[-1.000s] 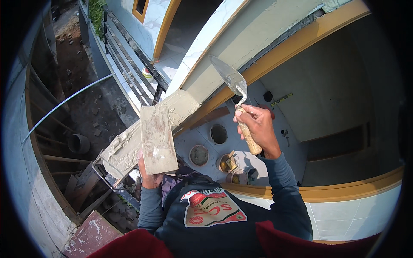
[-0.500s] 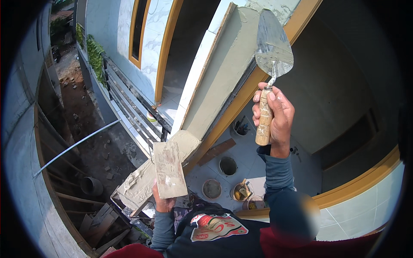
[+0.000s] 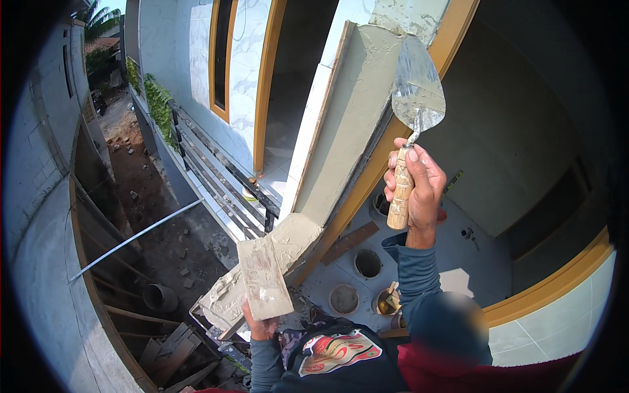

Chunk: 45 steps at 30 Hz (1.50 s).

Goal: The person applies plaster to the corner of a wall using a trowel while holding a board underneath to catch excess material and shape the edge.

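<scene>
My right hand [image 3: 421, 187] is closed around the wooden handle of a trowel [image 3: 419, 82], its broad metal blade pointing up and smeared with mortar. In the picture the blade overlaps the upper edge of a long mortar-coated strip [image 3: 350, 124]; whether they touch, I cannot tell. Lower left, my left hand [image 3: 262, 326] grips a rectangular wooden float [image 3: 265, 278] from beneath, its fingers partly hidden. The float's pale, worn face is turned up. Behind it runs a lower stretch of rough wet mortar [image 3: 226, 295].
A yellow-brown frame [image 3: 367, 200] borders the strip on the right. On the tiled floor below stand several buckets [image 3: 344, 298] beside a brown plank [image 3: 350, 242]. To the left are a black metal railing [image 3: 223, 170], a pale pipe [image 3: 137, 241] and a drop to bare ground.
The whole view has shifted, so the scene sits lower and slightly to the right. Both hands keep their grips on the trowel and the float, with little movement against the strip.
</scene>
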Each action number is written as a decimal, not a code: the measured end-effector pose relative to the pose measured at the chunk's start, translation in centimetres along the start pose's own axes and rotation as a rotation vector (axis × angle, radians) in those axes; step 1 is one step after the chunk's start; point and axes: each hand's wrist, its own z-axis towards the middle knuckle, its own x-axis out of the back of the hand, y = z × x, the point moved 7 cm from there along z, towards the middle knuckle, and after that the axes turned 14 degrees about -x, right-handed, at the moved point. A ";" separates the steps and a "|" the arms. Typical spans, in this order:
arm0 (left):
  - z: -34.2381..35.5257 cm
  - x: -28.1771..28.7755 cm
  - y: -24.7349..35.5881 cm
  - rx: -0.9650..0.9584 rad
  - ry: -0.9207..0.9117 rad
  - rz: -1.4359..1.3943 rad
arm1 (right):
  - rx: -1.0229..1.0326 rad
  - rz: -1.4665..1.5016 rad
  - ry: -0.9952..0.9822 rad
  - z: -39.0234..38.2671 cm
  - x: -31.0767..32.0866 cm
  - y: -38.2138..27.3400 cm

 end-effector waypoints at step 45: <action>0.1 -1.1 0.3 -0.008 0.007 0.004 | -0.008 0.111 -0.146 6.1 -5.0 3.3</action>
